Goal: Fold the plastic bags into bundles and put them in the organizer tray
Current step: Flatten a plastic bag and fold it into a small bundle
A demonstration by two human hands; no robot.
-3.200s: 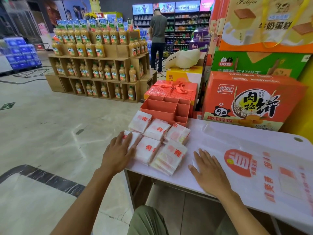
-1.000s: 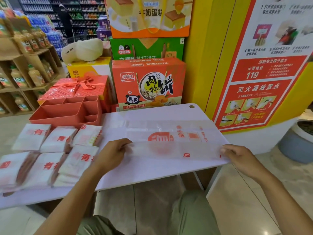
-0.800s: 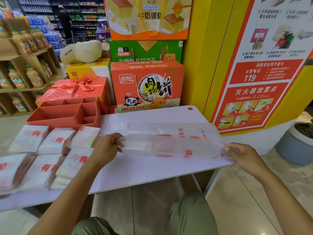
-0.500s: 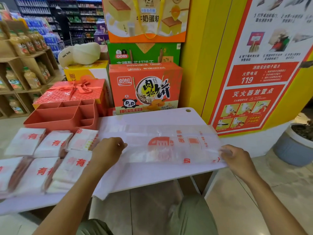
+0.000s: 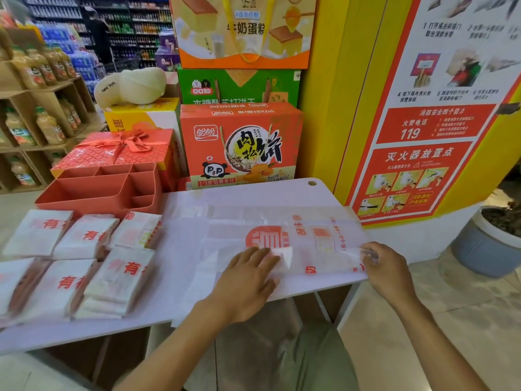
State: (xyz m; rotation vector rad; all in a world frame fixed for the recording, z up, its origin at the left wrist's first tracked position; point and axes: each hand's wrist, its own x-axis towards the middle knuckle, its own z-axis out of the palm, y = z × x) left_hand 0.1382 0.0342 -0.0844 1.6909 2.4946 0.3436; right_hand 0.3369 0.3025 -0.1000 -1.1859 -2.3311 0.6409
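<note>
1. The plastic bag (image 5: pixel 263 235) lies spread flat on the right half of the white tabletop (image 5: pixel 267 191). Its long side runs parallel to the front edge, and its red printed logo faces up. Its right end reaches the tabletop's right edge, and some loose film droops over the front edge below the left wrist.
2. The left hand (image 5: pixel 248 277) rests palm down on the bag near the front edge. Its fingers are stretched out and pressing the film, not gripping it. A small raised crease of film shows just past the fingertips.
3. The right hand (image 5: pixel 389 272) is at the front right corner. Its thumb and fingers pinch the bag's right end, and the film is bunched at the fingertips.
4. Six folded bundles (image 5: pixel 121 277) fill the left half of the tabletop in two rows of three. They lie close together with their red characters facing up.
5. The orange organizer tray (image 5: pixel 84 198) sits at the back left of the tabletop, divided into several compartments. The back row of bundles lies just in front of its wall.
6. A red gift box (image 5: pixel 118 150) with a ribbon stands behind the tray. An orange snack carton (image 5: pixel 239 145) stands against the back edge. A red-and-white poster (image 5: pixel 423 153) covers the yellow pillar to the right.
</note>
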